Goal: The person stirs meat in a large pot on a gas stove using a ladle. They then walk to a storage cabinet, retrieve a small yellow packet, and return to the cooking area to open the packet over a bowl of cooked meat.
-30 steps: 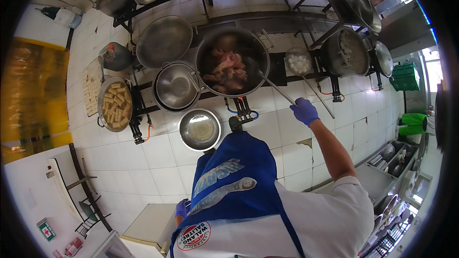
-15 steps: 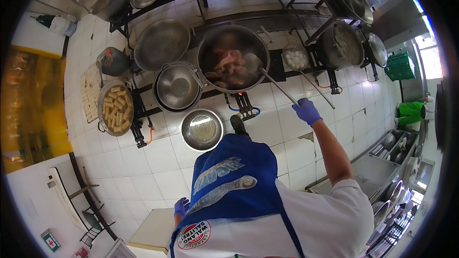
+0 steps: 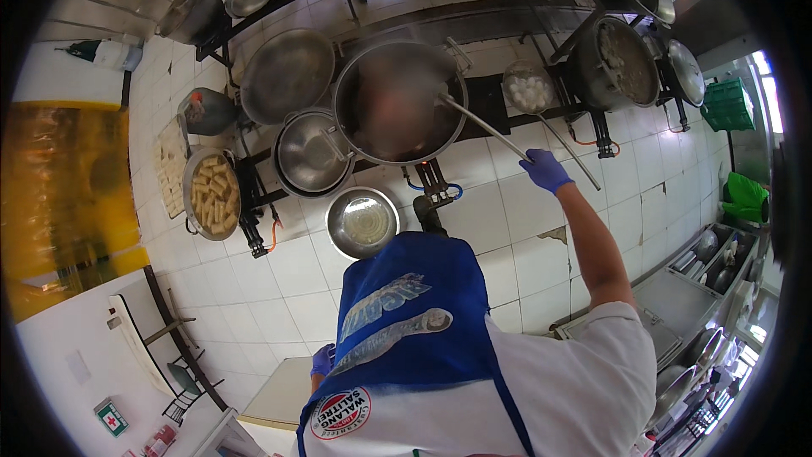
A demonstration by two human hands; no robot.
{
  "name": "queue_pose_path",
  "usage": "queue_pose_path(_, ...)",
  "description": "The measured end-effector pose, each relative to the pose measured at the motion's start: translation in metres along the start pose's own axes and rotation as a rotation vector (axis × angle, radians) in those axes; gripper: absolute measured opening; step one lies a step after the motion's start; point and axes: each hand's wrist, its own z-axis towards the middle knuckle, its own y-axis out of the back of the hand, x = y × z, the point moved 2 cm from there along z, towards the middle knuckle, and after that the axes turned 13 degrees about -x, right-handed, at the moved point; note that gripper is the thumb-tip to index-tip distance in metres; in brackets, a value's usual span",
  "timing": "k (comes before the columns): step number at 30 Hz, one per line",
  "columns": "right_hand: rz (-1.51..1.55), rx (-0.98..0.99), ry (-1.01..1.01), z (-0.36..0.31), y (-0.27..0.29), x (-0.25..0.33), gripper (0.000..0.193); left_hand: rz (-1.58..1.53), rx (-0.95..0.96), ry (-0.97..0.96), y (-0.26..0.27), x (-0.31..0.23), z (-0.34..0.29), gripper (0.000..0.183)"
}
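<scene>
My right hand (image 3: 546, 171), in a purple glove, is closed round the metal handle of a long-handled ladle (image 3: 486, 125). The handle slants up and left over the rim of a big cooking pot (image 3: 463, 110). Steam blurs the pot's contents and hides the ladle's head; a reddish, meat-like mass (image 3: 393, 114) shows faintly. My left hand (image 3: 322, 360), gloved in purple too, hangs low beside my blue apron, seemingly empty with loose fingers. Right of the pot rests a long-handled strainer (image 3: 529, 89) filled with white round pieces.
Nested metal pans (image 3: 311, 152) and a large wok (image 3: 288, 76) stand left of the pot. A metal basin (image 3: 363, 222) sits on the tiled floor nearer me. Farther left is a pan of pale rolls (image 3: 216, 195). Another full pot (image 3: 616, 63) stands on the right.
The ladle's head has gone out of sight into the steam, which now covers the meat. My right hand has moved slightly toward the pot, and the whole view has shifted a little.
</scene>
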Motion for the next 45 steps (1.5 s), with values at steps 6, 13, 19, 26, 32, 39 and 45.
queue_pose_path(6,-0.035,-0.104,0.003,0.016,-0.013,0.008,0.033,0.063,-0.016,-0.03,-0.004,-0.015,-0.009,0.041)
queue_pose_path(13,-0.253,-0.244,0.065,-0.003,0.051,0.06,0.025,-0.208,-0.022,0.189,-0.038,0.016,-0.007,0.04)
queue_pose_path(19,-0.472,-0.268,0.271,-0.008,0.129,0.117,0.022,-0.026,0.128,-0.074,-0.083,0.044,0.01,0.04)
queue_pose_path(26,-0.567,-0.025,0.123,0.011,0.134,0.172,0.028,-0.468,0.123,0.281,-0.123,0.048,0.033,0.044)
queue_pose_path(32,-0.535,0.118,0.134,0.056,0.113,0.152,0.035,-0.531,0.07,0.291,-0.122,0.044,0.041,0.043)
queue_pose_path(39,-0.478,0.072,0.125,0.078,0.077,0.161,0.04,-0.518,0.032,0.326,-0.107,0.052,0.026,0.041)
queue_pose_path(45,-0.449,0.072,0.126,0.128,0.026,0.114,0.038,-0.512,-0.005,0.33,-0.091,0.044,0.016,0.041)
